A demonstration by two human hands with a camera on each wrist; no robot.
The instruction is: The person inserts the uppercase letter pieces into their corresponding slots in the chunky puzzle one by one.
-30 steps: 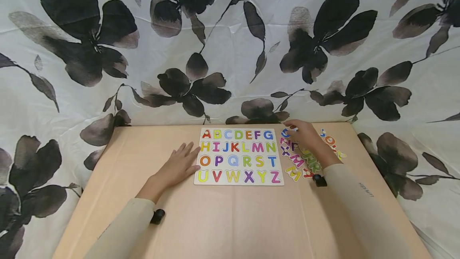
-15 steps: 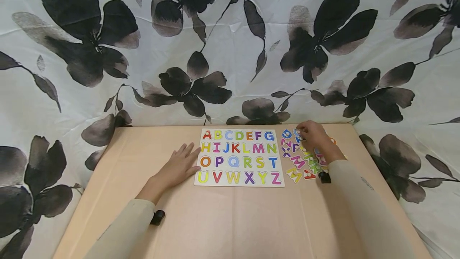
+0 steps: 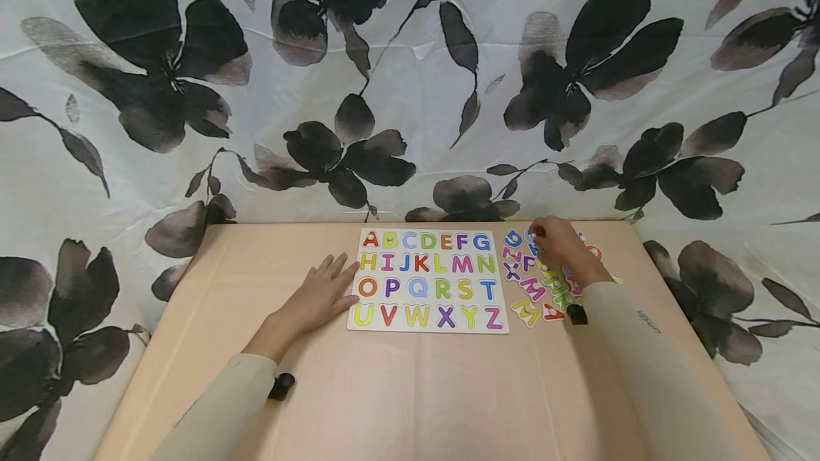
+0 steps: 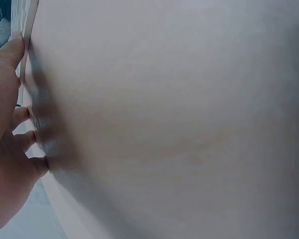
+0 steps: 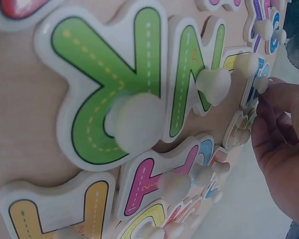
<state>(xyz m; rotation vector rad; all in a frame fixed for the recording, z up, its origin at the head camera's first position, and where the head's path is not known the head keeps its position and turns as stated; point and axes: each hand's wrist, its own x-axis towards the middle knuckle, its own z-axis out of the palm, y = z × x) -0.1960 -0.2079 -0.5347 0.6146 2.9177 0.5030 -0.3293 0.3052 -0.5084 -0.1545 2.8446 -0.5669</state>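
Observation:
A white alphabet board (image 3: 423,334) printed with coloured letters A to Z lies on the table. My left hand (image 3: 320,294) rests at its left edge with fingers spread; in the left wrist view, the thumb of the left hand (image 4: 2,89) touches the board's edge. To the right of the board lies a cluster of wooden letter pieces with white knobs. Over the far part of this cluster, my right hand (image 3: 564,247) pinches the knob of a blue letter piece (image 5: 250,89) between thumb and fingers. Which letter it is cannot be made out.
A green R (image 5: 82,50), a green N (image 5: 182,84) and several other knobbed letters crowd close around the right hand. The table (image 3: 416,390) ends at a floral cloth (image 3: 410,91) hanging behind it.
My right hand has moved a little to the right and drawn back from the cluster's far left corner, uncovering a blue letter there. It has barely moved since half a second ago. The left hand stays put.

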